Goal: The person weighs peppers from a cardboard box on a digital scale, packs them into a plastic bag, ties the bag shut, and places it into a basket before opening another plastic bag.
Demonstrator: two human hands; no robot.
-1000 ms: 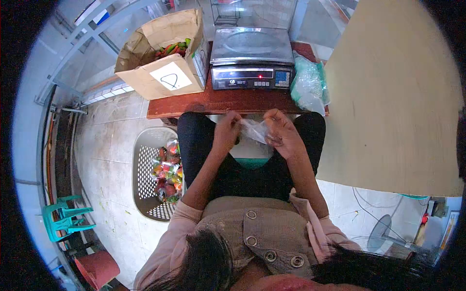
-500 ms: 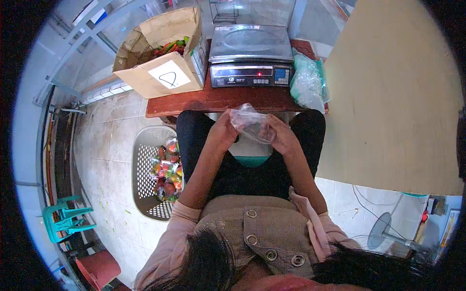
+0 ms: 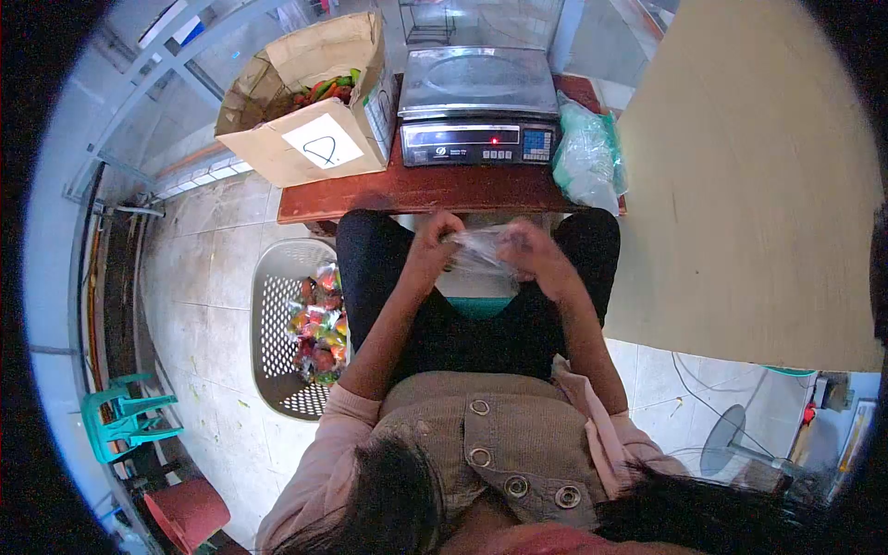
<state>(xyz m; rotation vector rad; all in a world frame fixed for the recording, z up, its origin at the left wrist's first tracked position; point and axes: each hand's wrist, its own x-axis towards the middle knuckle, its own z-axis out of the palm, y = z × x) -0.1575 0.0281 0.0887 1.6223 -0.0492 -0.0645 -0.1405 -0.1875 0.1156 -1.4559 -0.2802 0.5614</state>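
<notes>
A clear plastic bag (image 3: 483, 246) is stretched between my two hands above my lap, just in front of the table edge. My left hand (image 3: 433, 245) pinches its left side, fingers curled in. On its right side my right hand (image 3: 535, 252) grips the film, though motion blurs those fingers. Beyond the hands, a digital scale (image 3: 477, 83) with a bare metal pan stands on the red-brown table (image 3: 444, 196). Left of the scale, an open cardboard box (image 3: 310, 153) holds red and green peppers (image 3: 331, 90).
Clear and green plastic bags (image 3: 587, 153) lie right of the scale. A perforated basket (image 3: 268, 324) with bagged produce (image 3: 319, 333) stands on the floor by my left leg. A large pale board (image 3: 740, 203) fills the right side. A green stool (image 3: 125, 416) is far left.
The bag has been drawn out narrower and flatter between my hands. My right hand has shifted slightly and is now blurred. The box, scale and basket have stayed put.
</notes>
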